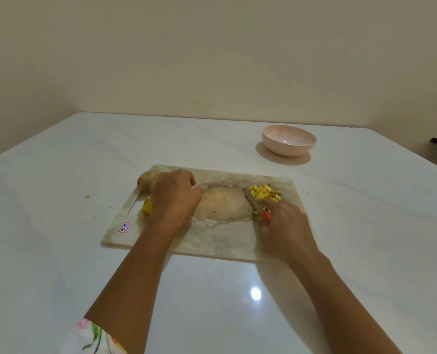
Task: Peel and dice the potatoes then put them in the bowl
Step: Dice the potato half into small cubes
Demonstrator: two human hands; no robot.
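My right hand (286, 223) is curled round the orange handle of a small steel-bladed knife (253, 201), thumb and fingers closed tight on it. The blade lies low and slanted against a heap of small yellow cubes of diced potato (264, 192) at the far right of the pale, worn stone cutting board (212, 241). I judge I hold it flat like that to herd the cubes together, not to cut.

My left hand (172, 198) hangs palm-down over the left part of the board with its fingers bent and 1 finger reaching toward the centre. Whether it grips anything I cannot tell, as the back of the hand hides what is beneath. A yellow peeled piece (147, 206) of potato shows just beside its outer edge, probably the next to dice, so the hand sits ready over it.

1 brown unpeeled whole potato (147, 178) waits at the far left corner of the board, kept out of the knife's way.

The round pale pink bowl (286, 149) stands on the glossy white table (59, 226), beyond the board's right end and well apart from the cubes; no potato shows in it yet.
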